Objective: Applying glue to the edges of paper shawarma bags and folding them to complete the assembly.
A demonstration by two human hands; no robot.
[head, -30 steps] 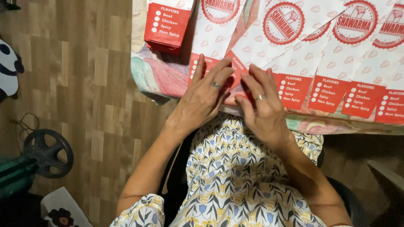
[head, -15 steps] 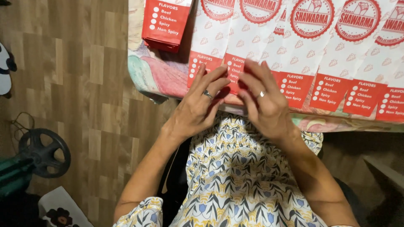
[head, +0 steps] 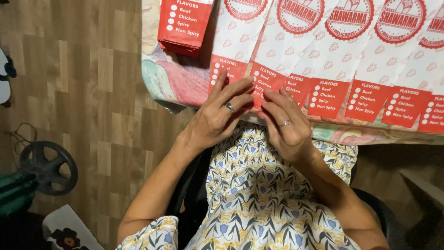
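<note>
Both at the near red end of one paper sleeve (head: pixel 273 60): left hand (head: pixel 217 118) and right hand (head: pixel 286 125) side by side, fingertips pressing it, nothing clamped; long axis straight away from the fingers.

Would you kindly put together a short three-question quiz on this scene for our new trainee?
1. True or false: the left hand wears a ring.
2. What do the fingertips of both hands touch: A) the red stack, B) a red-and-white paper sleeve, C) the wheel?
3. What covers the table's edge?

Key: 1 true; 2 B; 3 a patterned, colourful cloth. The right hand also wears a ring.
</note>
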